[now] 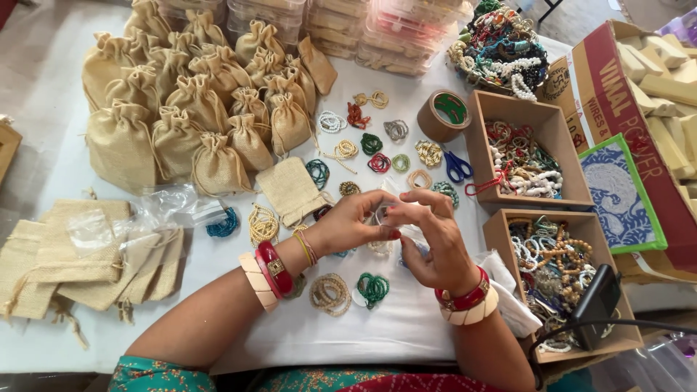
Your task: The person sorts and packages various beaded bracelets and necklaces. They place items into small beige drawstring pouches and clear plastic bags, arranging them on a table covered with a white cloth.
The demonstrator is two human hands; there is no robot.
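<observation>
While both hands meet above the white desk [305, 334], the left hand [348, 225] and right hand [428, 243] have fingers pinched on a small clear bead bracelet [380, 215]; best kept taut, near the flat jute pouch [290, 190].
</observation>
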